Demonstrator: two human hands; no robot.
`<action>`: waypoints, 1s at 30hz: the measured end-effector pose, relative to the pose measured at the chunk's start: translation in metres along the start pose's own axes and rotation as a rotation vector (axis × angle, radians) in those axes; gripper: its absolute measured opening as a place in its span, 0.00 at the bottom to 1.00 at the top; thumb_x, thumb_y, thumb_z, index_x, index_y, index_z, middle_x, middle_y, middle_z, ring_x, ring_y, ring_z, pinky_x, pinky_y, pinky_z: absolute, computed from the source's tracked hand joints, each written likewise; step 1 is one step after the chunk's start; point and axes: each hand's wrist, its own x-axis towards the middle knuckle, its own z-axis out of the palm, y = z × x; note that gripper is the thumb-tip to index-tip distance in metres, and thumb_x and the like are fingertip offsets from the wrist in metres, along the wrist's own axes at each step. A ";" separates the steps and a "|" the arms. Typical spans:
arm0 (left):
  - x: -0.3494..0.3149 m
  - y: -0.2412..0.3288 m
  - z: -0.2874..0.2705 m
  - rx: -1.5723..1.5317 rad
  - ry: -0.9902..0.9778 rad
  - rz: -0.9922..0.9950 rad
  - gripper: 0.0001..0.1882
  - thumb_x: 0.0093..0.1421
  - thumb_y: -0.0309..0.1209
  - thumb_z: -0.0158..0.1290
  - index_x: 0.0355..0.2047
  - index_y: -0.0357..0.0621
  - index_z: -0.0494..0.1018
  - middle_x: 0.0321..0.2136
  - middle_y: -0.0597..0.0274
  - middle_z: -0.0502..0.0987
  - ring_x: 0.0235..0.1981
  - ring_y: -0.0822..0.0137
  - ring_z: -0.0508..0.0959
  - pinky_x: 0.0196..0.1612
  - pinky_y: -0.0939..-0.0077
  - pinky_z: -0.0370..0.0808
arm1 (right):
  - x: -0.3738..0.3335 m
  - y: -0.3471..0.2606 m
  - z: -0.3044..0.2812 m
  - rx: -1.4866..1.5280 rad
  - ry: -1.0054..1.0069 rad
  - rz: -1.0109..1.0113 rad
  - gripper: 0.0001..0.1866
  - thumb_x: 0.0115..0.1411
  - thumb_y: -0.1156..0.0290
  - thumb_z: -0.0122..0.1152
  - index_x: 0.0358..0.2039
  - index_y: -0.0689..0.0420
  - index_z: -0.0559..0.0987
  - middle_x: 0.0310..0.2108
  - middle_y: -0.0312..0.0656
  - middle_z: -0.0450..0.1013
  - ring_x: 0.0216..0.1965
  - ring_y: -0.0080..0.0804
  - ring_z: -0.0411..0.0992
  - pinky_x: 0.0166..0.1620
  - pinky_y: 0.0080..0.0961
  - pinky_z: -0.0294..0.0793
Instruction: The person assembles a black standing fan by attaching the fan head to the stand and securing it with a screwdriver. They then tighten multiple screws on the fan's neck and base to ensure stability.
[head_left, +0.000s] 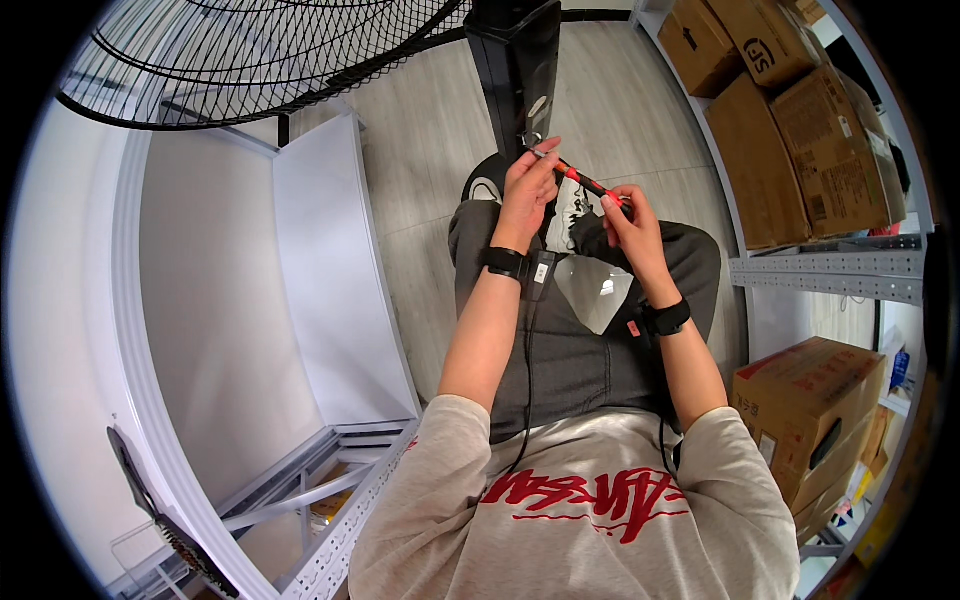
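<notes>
Red-and-black plastic marks the handle of a screwdriver (592,184), so judged by its shape, held in front of the seated person at the base of a black column (512,70).

Head view: right hand (634,220) grips the rear of the handle between thumb and fingers. Left hand (530,188) is narrow, its fingertips pinched about the tool's front end beside the column. Whether the tip is seated in a fastener cannot be told. A black wire grille (290,65) spans the upper left.

Risks, as judged: an angled push could let the tip slip, scratching the column or striking the left fingertips, which sit very near it. A loose pinch could drop any small part to the floor (620,95). The black cable (528,365) beside the left forearm could snag if that arm pulled back sharply.

Containers: brown cartons (757,170) stand on the right-hand shelf (830,272); their contents are not visible. Below, a large carton (805,415) shows a dark handle slot; its contents are likewise hidden.
</notes>
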 end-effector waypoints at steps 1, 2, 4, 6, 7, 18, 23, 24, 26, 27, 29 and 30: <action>0.000 0.000 0.000 0.001 0.005 0.008 0.19 0.66 0.36 0.50 0.51 0.34 0.69 0.15 0.79 0.55 0.13 0.86 0.53 0.16 0.88 0.50 | -0.001 -0.001 -0.001 0.006 -0.007 0.006 0.09 0.64 0.66 0.57 0.38 0.57 0.70 0.20 0.32 0.68 0.16 0.16 0.63 0.20 0.16 0.59; 0.000 0.000 -0.002 -0.026 0.006 0.003 0.20 0.67 0.39 0.48 0.50 0.34 0.69 0.15 0.78 0.54 0.14 0.85 0.53 0.16 0.88 0.51 | -0.002 -0.002 -0.002 0.011 -0.013 0.012 0.09 0.64 0.66 0.57 0.38 0.57 0.70 0.20 0.32 0.68 0.16 0.16 0.63 0.20 0.16 0.59; 0.002 0.000 -0.007 -0.079 0.007 -0.006 0.24 0.68 0.46 0.44 0.48 0.34 0.70 0.15 0.77 0.54 0.14 0.83 0.54 0.17 0.87 0.52 | -0.003 -0.001 -0.004 0.021 -0.021 0.023 0.09 0.64 0.66 0.57 0.38 0.56 0.70 0.20 0.32 0.68 0.16 0.16 0.63 0.20 0.15 0.59; 0.004 0.000 -0.010 -0.085 0.041 -0.013 0.26 0.68 0.49 0.42 0.45 0.35 0.71 0.15 0.76 0.54 0.14 0.82 0.54 0.17 0.86 0.52 | -0.004 0.001 -0.007 0.029 -0.021 0.031 0.09 0.64 0.66 0.57 0.38 0.56 0.70 0.20 0.32 0.68 0.16 0.16 0.63 0.20 0.15 0.60; 0.005 0.000 -0.011 -0.088 0.059 -0.016 0.27 0.68 0.51 0.41 0.43 0.35 0.71 0.15 0.76 0.54 0.14 0.82 0.54 0.17 0.86 0.53 | -0.004 0.002 -0.008 0.028 -0.022 0.027 0.09 0.64 0.66 0.57 0.38 0.56 0.70 0.20 0.32 0.68 0.16 0.16 0.63 0.20 0.15 0.60; 0.002 0.000 -0.031 0.016 0.171 0.033 0.20 0.69 0.44 0.43 0.35 0.37 0.70 0.16 0.74 0.55 0.15 0.81 0.55 0.15 0.85 0.52 | -0.004 0.005 -0.013 0.041 -0.004 0.054 0.10 0.65 0.61 0.54 0.37 0.54 0.71 0.19 0.30 0.67 0.16 0.16 0.62 0.18 0.13 0.55; 0.002 -0.003 -0.061 0.073 0.466 -0.087 0.12 0.67 0.35 0.43 0.33 0.38 0.69 0.18 0.71 0.60 0.16 0.79 0.57 0.15 0.86 0.53 | 0.009 0.020 -0.010 0.023 0.056 0.100 0.11 0.64 0.62 0.58 0.35 0.57 0.72 0.17 0.33 0.69 0.15 0.17 0.64 0.20 0.16 0.61; 0.003 -0.004 -0.069 0.051 0.481 -0.072 0.08 0.65 0.31 0.45 0.33 0.38 0.68 0.20 0.66 0.65 0.18 0.76 0.62 0.18 0.83 0.58 | 0.013 0.026 -0.008 0.008 0.064 0.108 0.12 0.64 0.61 0.58 0.35 0.57 0.72 0.17 0.33 0.69 0.15 0.17 0.64 0.20 0.16 0.61; 0.006 -0.005 -0.080 0.030 0.511 -0.074 0.07 0.64 0.30 0.46 0.33 0.38 0.68 0.23 0.63 0.68 0.20 0.73 0.65 0.21 0.80 0.62 | 0.021 0.037 -0.005 0.008 0.063 0.128 0.12 0.64 0.60 0.58 0.35 0.57 0.72 0.17 0.34 0.69 0.15 0.18 0.64 0.20 0.16 0.61; 0.007 -0.006 -0.082 0.020 0.526 -0.077 0.07 0.64 0.29 0.47 0.33 0.37 0.68 0.24 0.62 0.70 0.21 0.72 0.66 0.22 0.79 0.64 | 0.023 0.042 -0.005 0.008 0.064 0.140 0.13 0.64 0.60 0.57 0.35 0.57 0.72 0.16 0.34 0.70 0.15 0.18 0.64 0.20 0.16 0.61; 0.008 -0.004 -0.083 -0.038 0.530 -0.061 0.06 0.64 0.28 0.47 0.34 0.37 0.69 0.27 0.60 0.71 0.23 0.71 0.68 0.24 0.77 0.66 | 0.027 0.049 -0.005 0.004 0.065 0.142 0.13 0.64 0.60 0.57 0.34 0.57 0.72 0.16 0.34 0.70 0.15 0.18 0.64 0.20 0.16 0.61; 0.009 -0.003 -0.081 -0.068 0.533 -0.053 0.06 0.63 0.28 0.47 0.35 0.36 0.69 0.28 0.59 0.72 0.24 0.71 0.69 0.25 0.77 0.67 | 0.027 0.051 -0.004 0.002 0.065 0.144 0.13 0.64 0.60 0.57 0.34 0.57 0.72 0.16 0.33 0.70 0.15 0.17 0.64 0.19 0.17 0.61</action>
